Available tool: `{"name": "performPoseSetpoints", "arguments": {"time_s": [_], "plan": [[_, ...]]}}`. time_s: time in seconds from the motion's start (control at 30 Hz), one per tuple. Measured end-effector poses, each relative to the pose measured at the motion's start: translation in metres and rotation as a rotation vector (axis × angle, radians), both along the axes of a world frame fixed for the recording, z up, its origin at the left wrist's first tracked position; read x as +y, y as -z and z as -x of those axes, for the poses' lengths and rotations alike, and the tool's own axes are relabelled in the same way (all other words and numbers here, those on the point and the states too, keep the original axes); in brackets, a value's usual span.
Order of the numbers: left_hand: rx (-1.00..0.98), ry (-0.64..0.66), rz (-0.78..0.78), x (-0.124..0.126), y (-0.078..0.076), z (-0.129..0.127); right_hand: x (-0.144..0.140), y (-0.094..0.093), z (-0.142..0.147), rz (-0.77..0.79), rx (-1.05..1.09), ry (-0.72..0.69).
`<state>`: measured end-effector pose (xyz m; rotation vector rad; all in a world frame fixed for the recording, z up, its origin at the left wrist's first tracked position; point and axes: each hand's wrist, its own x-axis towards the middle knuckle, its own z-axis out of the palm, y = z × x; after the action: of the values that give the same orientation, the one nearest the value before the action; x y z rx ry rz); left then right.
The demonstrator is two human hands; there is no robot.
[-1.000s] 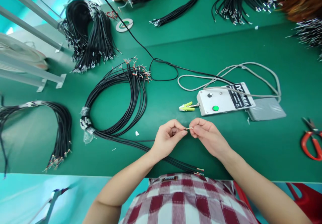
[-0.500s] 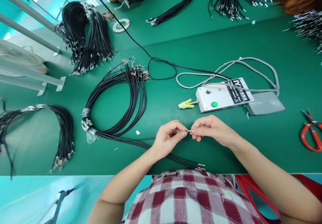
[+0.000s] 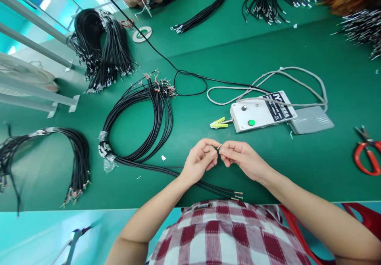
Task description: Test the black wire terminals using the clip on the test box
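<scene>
Both hands meet just in front of the white control box (image 3: 262, 115). The left hand (image 3: 199, 162) and right hand (image 3: 242, 158) pinch the stripped tip of a thin black wire (image 3: 219, 146) between thumb and forefinger, fingertips almost touching. The wire trails left toward the cable bundle (image 3: 139, 118). Bare green table (image 3: 312, 166) lies right of the box's near side, red scissors (image 3: 365, 157) by the far right edge.
</scene>
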<state>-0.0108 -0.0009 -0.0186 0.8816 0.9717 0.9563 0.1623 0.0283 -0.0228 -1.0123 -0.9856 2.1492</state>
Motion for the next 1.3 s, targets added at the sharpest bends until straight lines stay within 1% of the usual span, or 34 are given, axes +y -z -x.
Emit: {"name": "performPoseSetpoints", "arguments": {"time_s": [0.07, 0.1, 0.2, 0.27, 0.3, 0.37, 0.47, 0.53, 0.63, 0.73, 0.87, 0.97, 1.03, 1.1, 1.17, 1.23, 1.3], "plan": [[0.029, 0.017, -0.037, 0.000, -0.003, -0.005, 0.001, -0.003, 0.000, -0.002, -0.032, 0.012], [0.056, 0.003, -0.057, 0.000, -0.005, -0.007, 0.001, -0.004, -0.001, -0.016, -0.051, 0.019], [0.134, -0.134, -0.106, 0.001, -0.007, -0.015, 0.004, -0.008, -0.003, -0.076, -0.099, 0.026], [0.116, -0.213, -0.099, 0.001, -0.006, -0.018, 0.007, -0.009, -0.006, -0.107, -0.103, 0.009], [0.080, -0.219, -0.076, 0.002, -0.006, -0.019, 0.008, -0.008, -0.006, -0.112, -0.099, -0.012], [-0.003, -0.193, -0.003, 0.003, -0.006, -0.018, 0.011, -0.005, -0.008, -0.085, -0.066, -0.072], [-0.094, -0.146, 0.116, 0.006, -0.009, -0.014, 0.012, 0.001, -0.007, 0.030, 0.032, -0.146], [-0.146, -0.117, 0.178, 0.008, -0.011, -0.011, 0.011, 0.004, -0.006, 0.104, 0.094, -0.157], [-0.219, -0.058, 0.247, 0.011, -0.011, -0.006, 0.008, 0.005, -0.005, 0.156, 0.139, -0.157], [-0.253, -0.019, 0.282, 0.012, -0.010, -0.003, 0.007, 0.004, -0.004, 0.134, 0.132, -0.155], [-0.259, -0.002, 0.304, 0.012, -0.007, -0.002, 0.006, 0.003, -0.002, 0.044, 0.084, -0.138], [-0.202, -0.003, 0.254, 0.010, -0.005, -0.003, 0.002, 0.003, 0.001, -0.006, 0.012, -0.022], [-0.114, -0.014, 0.175, 0.008, -0.004, -0.006, -0.001, 0.003, 0.004, 0.014, -0.023, 0.048], [-0.041, -0.046, 0.088, 0.006, -0.002, -0.009, -0.003, 0.002, 0.005, 0.089, -0.009, 0.055], [-0.021, -0.097, 0.035, 0.006, 0.000, -0.013, -0.004, 0.002, 0.005, 0.144, 0.014, 0.041], [-0.025, -0.135, 0.030, 0.006, 0.003, -0.015, -0.002, 0.001, 0.003, 0.115, -0.013, 0.048], [-0.015, -0.158, 0.052, 0.006, 0.005, -0.016, 0.000, 0.001, 0.001, 0.024, -0.079, 0.062]]}}
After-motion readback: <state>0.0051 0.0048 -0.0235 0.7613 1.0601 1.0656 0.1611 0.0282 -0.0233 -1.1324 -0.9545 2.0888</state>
